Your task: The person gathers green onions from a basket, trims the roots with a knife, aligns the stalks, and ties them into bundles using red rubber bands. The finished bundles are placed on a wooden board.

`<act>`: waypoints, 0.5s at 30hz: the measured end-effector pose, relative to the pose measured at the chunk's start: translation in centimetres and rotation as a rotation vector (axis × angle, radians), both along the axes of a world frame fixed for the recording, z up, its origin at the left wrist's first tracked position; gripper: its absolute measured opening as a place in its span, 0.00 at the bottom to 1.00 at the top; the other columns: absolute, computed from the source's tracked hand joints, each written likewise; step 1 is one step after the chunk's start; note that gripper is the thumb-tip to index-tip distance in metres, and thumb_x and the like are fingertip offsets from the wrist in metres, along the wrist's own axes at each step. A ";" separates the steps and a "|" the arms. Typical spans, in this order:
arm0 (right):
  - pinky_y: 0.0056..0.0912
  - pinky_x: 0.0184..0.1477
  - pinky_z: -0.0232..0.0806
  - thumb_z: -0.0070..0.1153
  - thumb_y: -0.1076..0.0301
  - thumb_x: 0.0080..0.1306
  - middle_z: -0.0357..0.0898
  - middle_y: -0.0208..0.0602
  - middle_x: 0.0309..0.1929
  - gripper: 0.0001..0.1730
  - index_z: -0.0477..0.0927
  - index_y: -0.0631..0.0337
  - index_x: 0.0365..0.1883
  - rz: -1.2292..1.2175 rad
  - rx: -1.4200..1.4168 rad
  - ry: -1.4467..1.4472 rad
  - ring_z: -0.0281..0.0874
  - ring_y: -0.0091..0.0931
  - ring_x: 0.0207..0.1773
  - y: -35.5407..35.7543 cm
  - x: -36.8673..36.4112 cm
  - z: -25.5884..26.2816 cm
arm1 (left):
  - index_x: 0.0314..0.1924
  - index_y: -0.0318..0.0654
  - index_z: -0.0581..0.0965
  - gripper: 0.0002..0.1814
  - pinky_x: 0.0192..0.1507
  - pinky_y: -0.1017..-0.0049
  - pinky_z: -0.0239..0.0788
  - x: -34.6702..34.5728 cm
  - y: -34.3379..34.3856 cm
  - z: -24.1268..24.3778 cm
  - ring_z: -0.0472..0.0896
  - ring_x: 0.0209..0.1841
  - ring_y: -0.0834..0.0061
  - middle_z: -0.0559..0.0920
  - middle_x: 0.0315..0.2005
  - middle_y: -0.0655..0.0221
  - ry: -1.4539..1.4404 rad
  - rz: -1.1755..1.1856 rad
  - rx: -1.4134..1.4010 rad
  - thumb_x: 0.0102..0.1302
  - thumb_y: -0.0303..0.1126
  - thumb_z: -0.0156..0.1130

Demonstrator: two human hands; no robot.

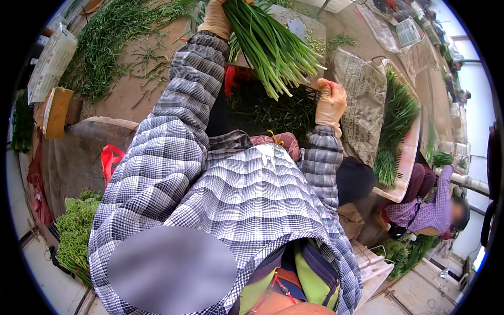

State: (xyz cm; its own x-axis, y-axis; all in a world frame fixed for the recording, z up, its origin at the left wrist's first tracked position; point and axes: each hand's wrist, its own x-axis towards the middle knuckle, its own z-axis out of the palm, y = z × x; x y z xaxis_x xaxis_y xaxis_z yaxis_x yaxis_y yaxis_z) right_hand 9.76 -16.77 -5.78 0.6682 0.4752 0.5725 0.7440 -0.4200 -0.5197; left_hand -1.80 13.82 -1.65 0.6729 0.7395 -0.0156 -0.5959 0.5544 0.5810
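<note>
At the top centre my left hand (pixel 217 19), in a thin tan glove, is closed around a bundle of long green leafy stalks (pixel 267 43), like garlic chives. The bundle slants down to the right, its pale cut ends toward my right hand. My right hand (pixel 330 103), gloved too, is raised with its fingers curled, just right of those ends and apart from them. Whether something small is between its fingertips, I cannot tell. Below the bundle, a dark hollow in front of my lap holds loose green leaves (pixel 267 108). A board (pixel 315 29) with scraps lies behind the bundle.
Loose greens (pixel 102 47) cover the ground at upper left, near a white plastic crate (pixel 53 63). To the right, a woven sack (pixel 360 102) hangs by a crate (pixel 405 165) of green stalks. A co-worker (pixel 425 214) sits at the right. Bundled greens (pixel 78 228) lie at lower left.
</note>
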 end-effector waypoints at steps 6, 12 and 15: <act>0.26 0.45 0.69 0.57 0.56 0.64 0.82 0.41 0.42 0.19 0.80 0.66 0.40 0.388 0.378 0.599 0.78 0.23 0.37 -3.3 -0.2 6.6 | 0.25 0.40 0.79 0.20 0.30 0.65 0.75 -2.3 -0.3 1.4 0.79 0.22 0.64 0.82 0.21 0.63 -0.027 0.084 -0.038 0.60 0.49 0.57; 0.32 0.53 0.67 0.54 0.45 0.62 0.76 0.37 0.52 0.30 0.71 0.47 0.60 0.107 -0.282 0.368 0.75 0.34 0.51 -0.6 -0.4 2.6 | 0.24 0.38 0.79 0.21 0.30 0.66 0.75 -2.5 -0.3 1.8 0.79 0.23 0.63 0.81 0.21 0.62 0.002 0.029 0.015 0.60 0.50 0.57; 0.31 0.50 0.68 0.58 0.57 0.62 0.80 0.35 0.46 0.19 0.78 0.49 0.52 0.200 -0.110 0.297 0.77 0.28 0.48 0.9 -1.7 3.2 | 0.24 0.38 0.79 0.21 0.31 0.65 0.75 -2.7 0.1 1.5 0.79 0.23 0.63 0.81 0.21 0.61 -0.072 0.016 0.035 0.60 0.50 0.57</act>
